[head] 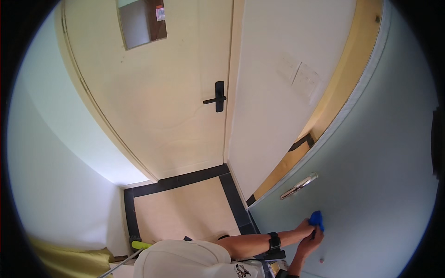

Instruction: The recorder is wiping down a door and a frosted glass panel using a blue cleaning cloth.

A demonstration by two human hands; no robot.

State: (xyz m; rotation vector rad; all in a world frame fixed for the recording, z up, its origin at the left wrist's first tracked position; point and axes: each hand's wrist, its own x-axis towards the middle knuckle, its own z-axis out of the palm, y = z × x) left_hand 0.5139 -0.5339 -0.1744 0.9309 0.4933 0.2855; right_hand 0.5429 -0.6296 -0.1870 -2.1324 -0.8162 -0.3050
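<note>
Both my hands are together at the lower right, in front of a pale grey-green panel (365,180) that looks like a door or cabinet front. My left hand (304,227) grips a crumpled blue cloth (316,219). From below, my right hand (310,242) meets it, fingers closed on the cloth's lower part. Overlapping fingers hide some of the cloth, and whether it touches the panel cannot be told. Above the hands, a shiny metal handle (299,186) is fixed to the panel. Black straps (274,242) circle my left forearm.
A cream door (167,104) with a black lever handle (215,97) stands ahead. White wall (271,104) with switch plates (306,81) separates it from the panel. Dark border tiles (233,198) frame the beige floor (187,208). At lower left are a yellow-green tool head (140,245) with a pole and yellow fabric (69,262).
</note>
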